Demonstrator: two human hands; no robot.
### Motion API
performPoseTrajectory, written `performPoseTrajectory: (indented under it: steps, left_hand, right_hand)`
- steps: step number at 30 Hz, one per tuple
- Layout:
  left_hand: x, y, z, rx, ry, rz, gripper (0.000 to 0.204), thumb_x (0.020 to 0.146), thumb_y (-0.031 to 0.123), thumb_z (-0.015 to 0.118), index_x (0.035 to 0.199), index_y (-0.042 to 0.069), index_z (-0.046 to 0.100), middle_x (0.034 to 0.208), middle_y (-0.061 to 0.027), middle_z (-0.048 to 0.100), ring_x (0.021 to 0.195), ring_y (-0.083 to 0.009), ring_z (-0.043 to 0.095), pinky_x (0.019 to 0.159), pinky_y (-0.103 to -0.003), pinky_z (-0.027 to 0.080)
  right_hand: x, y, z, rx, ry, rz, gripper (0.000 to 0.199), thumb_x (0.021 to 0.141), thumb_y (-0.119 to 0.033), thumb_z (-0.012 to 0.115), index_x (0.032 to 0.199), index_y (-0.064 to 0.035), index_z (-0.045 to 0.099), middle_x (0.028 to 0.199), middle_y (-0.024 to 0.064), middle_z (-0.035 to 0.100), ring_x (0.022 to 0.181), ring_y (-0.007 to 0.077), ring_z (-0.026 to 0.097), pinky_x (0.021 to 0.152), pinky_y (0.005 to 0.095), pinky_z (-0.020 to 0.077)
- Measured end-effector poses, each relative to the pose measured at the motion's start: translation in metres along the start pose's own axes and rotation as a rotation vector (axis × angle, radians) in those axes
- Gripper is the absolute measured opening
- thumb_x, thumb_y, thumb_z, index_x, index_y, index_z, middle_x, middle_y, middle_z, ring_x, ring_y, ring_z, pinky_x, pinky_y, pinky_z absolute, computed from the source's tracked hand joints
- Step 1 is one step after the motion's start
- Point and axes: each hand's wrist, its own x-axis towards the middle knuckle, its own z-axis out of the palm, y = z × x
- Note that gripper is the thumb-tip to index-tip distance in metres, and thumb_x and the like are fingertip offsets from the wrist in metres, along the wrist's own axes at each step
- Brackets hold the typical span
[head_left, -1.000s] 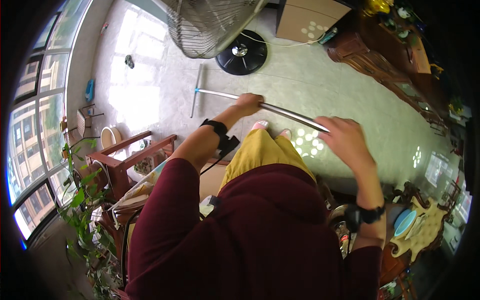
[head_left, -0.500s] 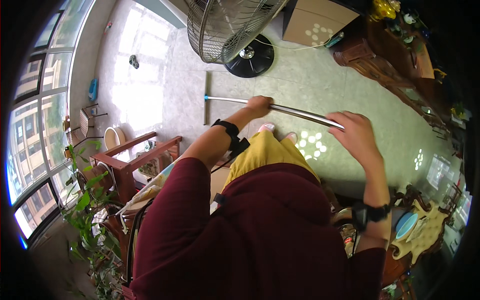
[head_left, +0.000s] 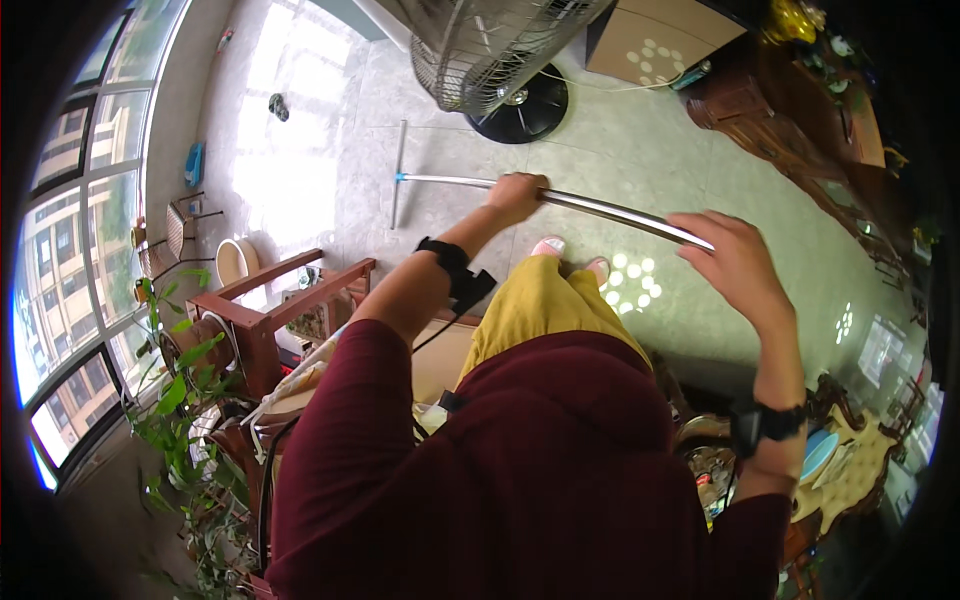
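A long-handled floor squeegee (head_left: 610, 209) lies slantwise across in front of me. Its narrow crossbar head (head_left: 401, 142) rests on the grey floor at the left, joined to the shiny metal pole by a blue connector. Partway along the pole, my left hand (head_left: 517, 197) is wrapped round it, knuckles up. At the pole's right end, my right hand (head_left: 738, 265) grips it, thumb beneath and fingers over the top; the very tip is hidden in the palm. Both forearms carry black straps with small devices.
A large standing fan (head_left: 520, 105) stands just beyond the squeegee, a box (head_left: 660, 40) beside it. Carved wooden furniture (head_left: 765, 120) lines the right. At left are a red-brown wooden frame (head_left: 262, 318), a pale basin (head_left: 236, 262), a small chair (head_left: 180, 230) and plants. Dark shoes (head_left: 278, 106) lie far left.
The squeegee head has slid left over the floor, away from below the fan. My right hand has shifted right in the view; my left hand still grips the pole. The whole view has shifted slightly.
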Motion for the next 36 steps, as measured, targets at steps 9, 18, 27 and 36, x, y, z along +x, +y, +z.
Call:
performPoseTrajectory:
  steps: [9, 18, 27, 36]
  left_hand:
    - [0.003, 0.035, 0.024, -0.053, 0.043, 0.038, 0.015, 0.076, 0.019, 0.061, 0.09, 0.017, 0.066, 0.084, -0.0105, 0.067, 0.081, -0.0323, 0.065, 0.072, -0.044, 0.051]
    - [-0.019, -0.091, 0.01, 0.194, 0.072, -0.276, 0.012, 0.077, 0.018, 0.057, 0.084, 0.015, 0.066, 0.094, -0.0091, 0.066, 0.093, -0.0315, 0.063, 0.076, -0.043, 0.051]
    - [-0.033, -0.021, 0.014, 0.021, 0.147, 0.003, 0.027, 0.078, 0.018, 0.066, 0.102, 0.009, 0.064, 0.101, -0.0111, 0.065, 0.098, -0.0311, 0.06, 0.084, -0.04, 0.049]
    - [-0.021, 0.058, 0.023, 0.248, -0.051, 0.125, 0.025, 0.083, 0.03, 0.063, 0.101, 0.014, 0.057, 0.094, -0.0068, 0.062, 0.096, -0.0278, 0.061, 0.076, -0.04, 0.05]
  right_hand:
    - [-0.022, -0.017, -0.005, -0.023, 0.045, 0.116, 0.028, 0.077, -0.01, 0.067, 0.105, -0.0091, 0.065, 0.089, 0.0113, 0.066, 0.077, 0.03, 0.063, 0.069, 0.0365, 0.0492]
    - [0.045, -0.033, 0.097, -0.044, -0.017, 0.015, 0.031, 0.082, -0.017, 0.063, 0.113, -0.0121, 0.062, 0.09, 0.013, 0.066, 0.08, 0.0322, 0.062, 0.071, 0.0394, 0.0495]
    - [-0.002, -0.01, 0.049, -0.047, 0.03, -0.114, 0.027, 0.083, -0.017, 0.063, 0.11, -0.0113, 0.063, 0.081, 0.0131, 0.062, 0.073, 0.033, 0.061, 0.065, 0.0413, 0.0483]
    - [-0.046, 0.008, 0.027, -0.033, 0.006, 0.031, 0.028, 0.083, -0.011, 0.063, 0.111, -0.0111, 0.064, 0.075, 0.0116, 0.058, 0.066, 0.0308, 0.058, 0.061, 0.0393, 0.0459]
